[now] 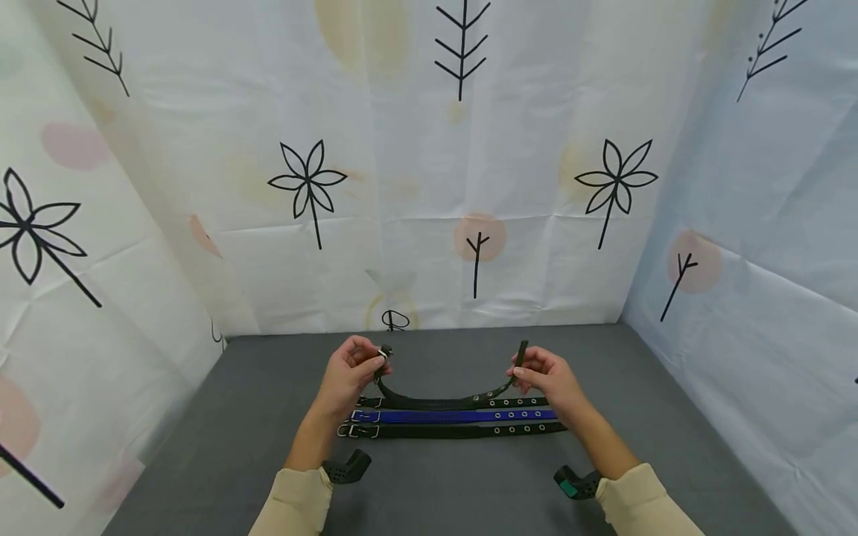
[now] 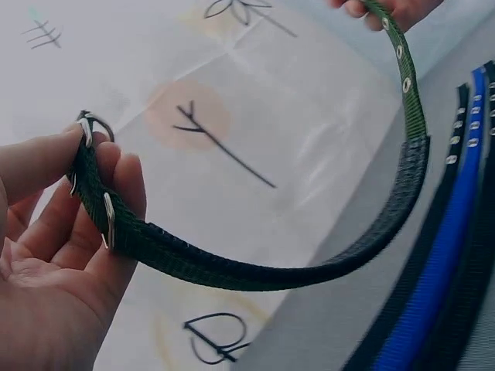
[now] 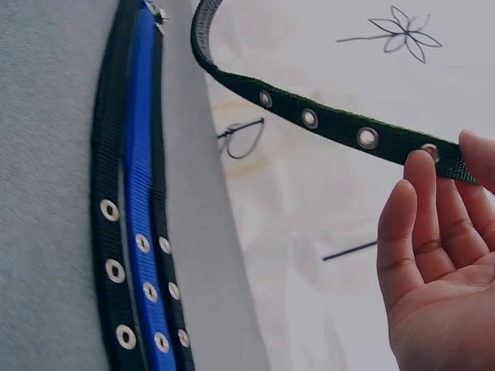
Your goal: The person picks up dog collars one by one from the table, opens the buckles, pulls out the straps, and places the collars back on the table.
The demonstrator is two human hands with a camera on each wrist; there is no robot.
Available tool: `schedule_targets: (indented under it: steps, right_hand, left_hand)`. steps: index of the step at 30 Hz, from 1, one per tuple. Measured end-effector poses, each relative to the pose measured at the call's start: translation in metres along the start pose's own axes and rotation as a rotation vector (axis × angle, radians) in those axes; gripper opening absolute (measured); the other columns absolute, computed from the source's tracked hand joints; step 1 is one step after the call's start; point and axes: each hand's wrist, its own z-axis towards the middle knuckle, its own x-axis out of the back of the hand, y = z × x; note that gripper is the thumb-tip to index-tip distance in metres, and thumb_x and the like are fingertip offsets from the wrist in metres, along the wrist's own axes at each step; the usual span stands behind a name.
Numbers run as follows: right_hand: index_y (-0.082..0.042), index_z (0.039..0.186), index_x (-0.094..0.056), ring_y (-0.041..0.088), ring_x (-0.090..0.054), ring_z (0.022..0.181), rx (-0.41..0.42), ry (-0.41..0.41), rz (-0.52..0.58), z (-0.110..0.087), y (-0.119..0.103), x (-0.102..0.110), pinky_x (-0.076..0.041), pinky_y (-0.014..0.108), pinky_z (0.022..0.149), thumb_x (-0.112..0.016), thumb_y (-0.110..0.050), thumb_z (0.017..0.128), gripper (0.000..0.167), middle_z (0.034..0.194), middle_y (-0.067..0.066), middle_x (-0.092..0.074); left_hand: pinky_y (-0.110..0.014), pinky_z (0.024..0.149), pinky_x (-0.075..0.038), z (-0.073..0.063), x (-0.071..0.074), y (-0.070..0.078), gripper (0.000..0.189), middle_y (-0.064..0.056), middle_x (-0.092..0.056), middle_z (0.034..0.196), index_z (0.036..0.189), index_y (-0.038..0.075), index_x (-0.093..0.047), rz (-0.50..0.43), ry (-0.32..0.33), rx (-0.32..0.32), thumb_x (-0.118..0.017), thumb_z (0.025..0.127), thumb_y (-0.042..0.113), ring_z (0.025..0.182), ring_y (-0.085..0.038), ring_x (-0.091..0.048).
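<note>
A dark green webbing collar (image 1: 436, 404) hangs in a sagging curve between my two hands. At its buckle end, my left hand (image 1: 350, 378) pinches the strap between thumb and fingers; the metal buckle (image 2: 108, 221) shows in the left wrist view. My right hand (image 1: 550, 380) pinches the other end, near the row of metal eyelets (image 3: 367, 138). Lying side by side under the held collar are a blue collar (image 1: 436, 417) and two dark collars, the nearer dark collar (image 1: 436, 432) closest to me. Their buckles point left and their eyelets right.
The collars lie on a grey table (image 1: 456, 484). White printed cloth (image 1: 415, 149) stands behind the table and along both sides. A dark strap-on device (image 1: 347, 467) sits at my left wrist, and another device (image 1: 578, 484) at my right.
</note>
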Motion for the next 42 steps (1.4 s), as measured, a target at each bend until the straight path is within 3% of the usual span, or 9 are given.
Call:
schedule_targets:
  steps: [7, 12, 14, 21, 25, 30, 34, 38, 42]
  right_hand:
    - [0.018, 0.104, -0.051, 0.018, -0.068, 0.077, 0.005, 0.143, 0.041, -0.001, -0.004, 0.013, -0.056, 0.031, 0.068, -0.060, -0.001, 0.095, 0.023, 0.091, 0.004, -0.072]
    - [0.002, 0.095, -0.062, 0.015, -0.067, 0.075, -0.006, 0.239, 0.070, -0.001, -0.007, 0.018, -0.055, 0.028, 0.068, -0.061, 0.001, 0.094, 0.002, 0.084, 0.000, -0.069]
    - [-0.005, 0.091, -0.065, 0.013, -0.066, 0.074, -0.026, 0.275, 0.101, -0.001, -0.007, 0.019, -0.055, 0.026, 0.068, -0.061, 0.002, 0.094, 0.008, 0.081, 0.000, -0.068]
    - [-0.003, 0.090, -0.065, 0.012, -0.062, 0.071, -0.129, 0.401, 0.091, -0.001, -0.004, 0.023, -0.052, 0.025, 0.064, -0.064, 0.000, 0.093, 0.004, 0.076, -0.002, -0.066]
    - [-0.003, 0.091, -0.067, 0.014, -0.058, 0.074, -0.266, 0.436, -0.059, 0.000, 0.000, 0.027, -0.049, 0.026, 0.065, -0.069, -0.009, 0.092, 0.007, 0.077, -0.002, -0.063]
    - [0.002, 0.096, -0.067, 0.024, -0.054, 0.082, -0.429, 0.393, -0.290, 0.001, 0.015, 0.035, -0.047, 0.035, 0.068, -0.070, -0.021, 0.091, 0.024, 0.086, 0.007, -0.061]
    - [0.001, 0.094, -0.069, 0.032, -0.053, 0.086, -0.508, 0.351, -0.410, 0.003, 0.032, 0.041, -0.044, 0.041, 0.071, -0.070, -0.025, 0.091, 0.026, 0.090, 0.009, -0.060]
    - [0.002, 0.088, -0.070, 0.031, -0.055, 0.087, -0.536, 0.333, -0.516, 0.006, 0.047, 0.044, -0.043, 0.041, 0.071, -0.071, -0.023, 0.089, 0.025, 0.092, 0.011, -0.062]
    - [0.000, 0.078, -0.070, 0.026, -0.055, 0.082, -0.540, 0.327, -0.593, 0.011, 0.059, 0.044, -0.043, 0.038, 0.067, -0.073, -0.018, 0.085, 0.021, 0.087, 0.010, -0.063]
  left_hand:
    - [-0.032, 0.075, -0.056, 0.006, 0.007, 0.010, 0.021, -0.006, -0.063, 0.090, 0.097, 0.003, -0.052, -0.083, 0.241, -0.096, -0.057, 0.090, -0.016, 0.077, -0.019, -0.068]
    - [-0.031, 0.070, -0.056, 0.011, 0.011, 0.012, 0.024, -0.007, -0.066, 0.094, 0.096, 0.002, -0.052, -0.172, 0.406, -0.186, -0.057, 0.088, -0.020, 0.077, -0.019, -0.067]
    - [-0.030, 0.067, -0.056, 0.012, 0.013, 0.011, 0.025, -0.009, -0.068, 0.097, 0.097, 0.001, -0.051, -0.193, 0.465, -0.226, -0.058, 0.086, -0.021, 0.079, -0.018, -0.066]
    - [-0.024, 0.063, -0.055, 0.016, 0.023, -0.001, 0.028, -0.010, -0.069, 0.091, 0.102, -0.014, -0.048, -0.149, 0.577, -0.290, -0.066, 0.081, -0.020, 0.075, -0.016, -0.065]
    - [-0.024, 0.063, -0.055, 0.018, 0.035, -0.012, 0.031, -0.007, -0.065, 0.085, 0.103, -0.019, -0.047, 0.023, 0.600, -0.225, -0.068, 0.081, -0.018, 0.072, -0.012, -0.065]
    - [-0.031, 0.067, -0.057, 0.017, 0.052, -0.030, 0.023, -0.011, -0.060, 0.090, 0.100, -0.009, -0.054, 0.335, 0.610, -0.013, -0.070, 0.084, -0.008, 0.068, -0.009, -0.064]
    - [-0.039, 0.070, -0.057, 0.017, 0.065, -0.045, 0.022, -0.014, -0.056, 0.091, 0.101, -0.006, -0.055, 0.454, 0.596, 0.130, -0.070, 0.086, -0.005, 0.066, -0.013, -0.065]
    - [-0.033, 0.064, -0.057, 0.017, 0.074, -0.061, 0.019, -0.016, -0.056, 0.089, 0.098, -0.006, -0.056, 0.539, 0.600, 0.192, -0.070, 0.085, -0.005, 0.064, -0.017, -0.066]
    - [-0.030, 0.057, -0.054, 0.017, 0.076, -0.073, 0.016, -0.016, -0.060, 0.087, 0.090, -0.001, -0.058, 0.725, 0.637, 0.207, -0.073, 0.084, -0.002, 0.064, -0.020, -0.066]
